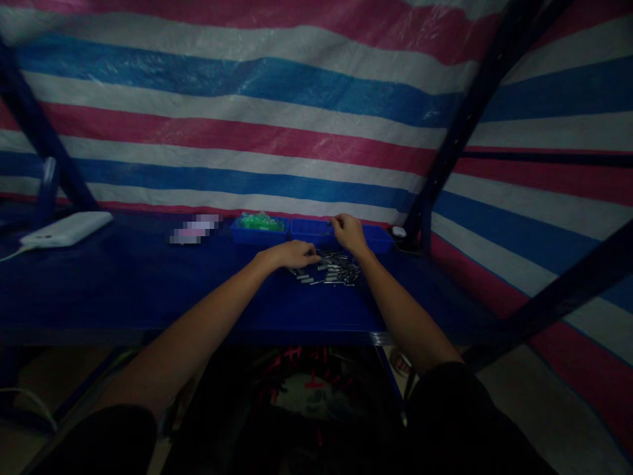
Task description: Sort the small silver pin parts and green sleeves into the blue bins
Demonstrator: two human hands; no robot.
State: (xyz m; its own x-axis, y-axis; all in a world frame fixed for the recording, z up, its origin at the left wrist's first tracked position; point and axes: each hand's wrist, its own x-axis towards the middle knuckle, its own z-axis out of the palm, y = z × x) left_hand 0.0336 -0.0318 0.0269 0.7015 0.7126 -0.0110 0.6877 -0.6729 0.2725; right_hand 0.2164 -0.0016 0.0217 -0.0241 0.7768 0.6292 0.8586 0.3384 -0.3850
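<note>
A pile of several small metal pins (332, 269) lies on the blue bench (148, 290), toward its back. My left hand (293, 254) rests palm down at the pile's left edge, fingers curled onto the pins. My right hand (349, 234) reaches past the pile to the rim of a blue tray (309, 231), fingers bent in a pinch; what they hold is too small to make out. A second blue tray (259, 231) on the left holds green pieces (260, 221). A third blue tray (380, 239) sits right of my right hand.
A white power bank (66, 229) with a cable lies at the bench's left. A blurred pinkish item (194, 229) sits behind the middle. Dark blue frame posts (459, 132) rise at right and left. A striped tarp (297, 112) closes the back. A bin with red pieces (301, 382) is below.
</note>
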